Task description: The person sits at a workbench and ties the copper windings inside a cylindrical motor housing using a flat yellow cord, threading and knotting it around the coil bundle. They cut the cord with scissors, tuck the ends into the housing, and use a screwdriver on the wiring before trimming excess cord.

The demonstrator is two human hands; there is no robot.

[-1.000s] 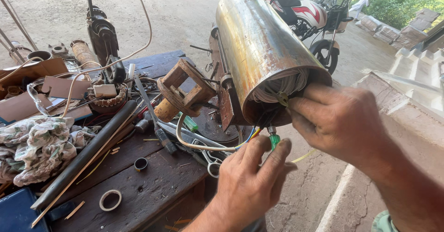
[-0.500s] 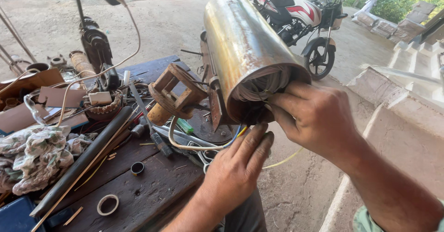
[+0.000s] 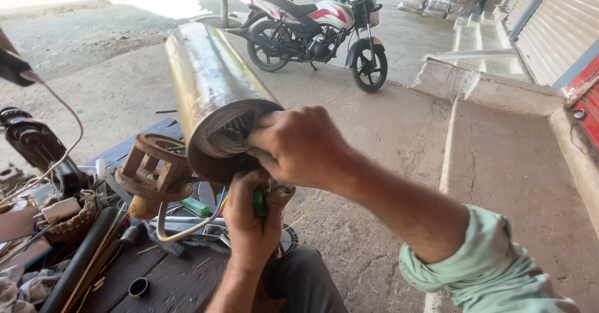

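A long shiny metal cylinder (image 3: 209,82) lies tilted with its open end toward me, pale wire windings (image 3: 221,135) showing inside. My right hand (image 3: 299,144) presses on the rim of that open end, fingers curled at the windings. Just below, my left hand (image 3: 249,222) is closed around a green-handled tool (image 3: 258,203) under the cylinder's mouth. A pale cable (image 3: 181,229) with coloured wires loops down from the cylinder to the bench.
A dark wooden bench (image 3: 168,282) at lower left holds a wooden winding former (image 3: 153,172), a black pipe (image 3: 78,260), rings, rags and small tools. A motorcycle (image 3: 315,32) stands behind on the concrete. Steps and a shutter run along the right.
The view has swung right and up. My right hand has slid onto the cylinder's open rim, and my left hand has risen from the bench edge and closed on the green tool beneath it.
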